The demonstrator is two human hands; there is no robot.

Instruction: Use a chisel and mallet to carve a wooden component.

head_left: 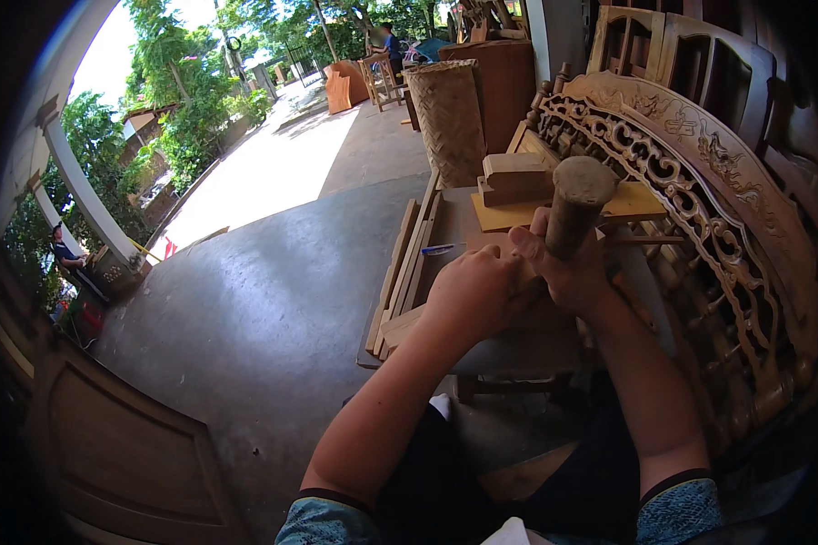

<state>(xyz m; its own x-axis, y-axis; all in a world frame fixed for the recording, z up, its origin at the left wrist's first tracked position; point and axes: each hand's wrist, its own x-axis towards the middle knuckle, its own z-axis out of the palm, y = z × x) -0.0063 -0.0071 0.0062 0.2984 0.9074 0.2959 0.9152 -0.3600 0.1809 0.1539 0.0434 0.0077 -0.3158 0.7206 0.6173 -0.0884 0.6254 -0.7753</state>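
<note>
The grip of the right hand (pixel 574 280) wraps a wooden mallet (pixel 580 193) that rises above it; the left hand (pixel 473 289) curls just beside, whether around anything I cannot tell. A pen (pixel 439 249) lies beyond that hand.

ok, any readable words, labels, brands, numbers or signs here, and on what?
No readable text in this view.
Carved wooden panel: mark near the top, too small to tell whether it's writing or ornament.
Blue pen: any print too small to read.
Wooden mallet in the right hand: no lettering visible.
</note>
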